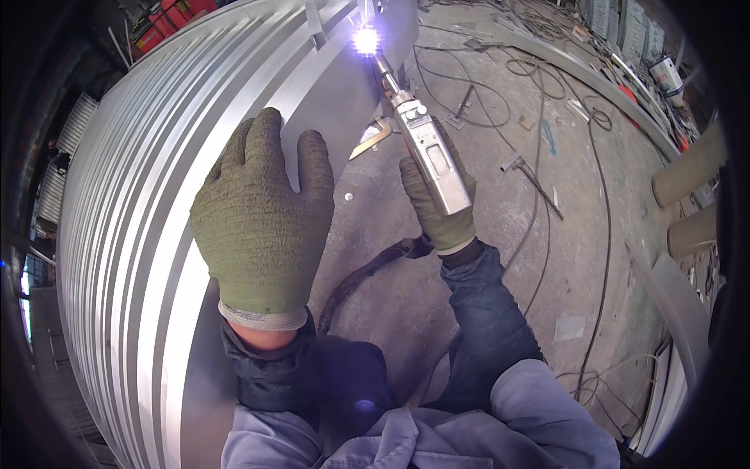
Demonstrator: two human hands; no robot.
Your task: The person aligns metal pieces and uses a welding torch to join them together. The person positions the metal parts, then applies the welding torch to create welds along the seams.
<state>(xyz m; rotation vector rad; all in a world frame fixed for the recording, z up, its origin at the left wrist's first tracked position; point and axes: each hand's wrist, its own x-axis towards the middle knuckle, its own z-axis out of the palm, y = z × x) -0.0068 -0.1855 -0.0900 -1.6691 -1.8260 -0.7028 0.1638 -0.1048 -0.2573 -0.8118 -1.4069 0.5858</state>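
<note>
My left hand, in a green work glove, lies with fingers stretched on or just above a large ribbed sheet-metal panel. Wrapped in my gloved right hand is a silver handheld welding gun. Its thin nozzle points forward to the panel's far edge, where a bright violet-white flare burns and hides the spot it touches. A thick black hose trails from below my right hand. Close to the gun, a brass-coloured hooked piece shows beside the panel edge.
On the concrete floor to the right lie a hammer-like tool, a blue strip and several loose cables. Two tan cylinders and long metal strips line the right side. Red equipment stands behind the panel.
</note>
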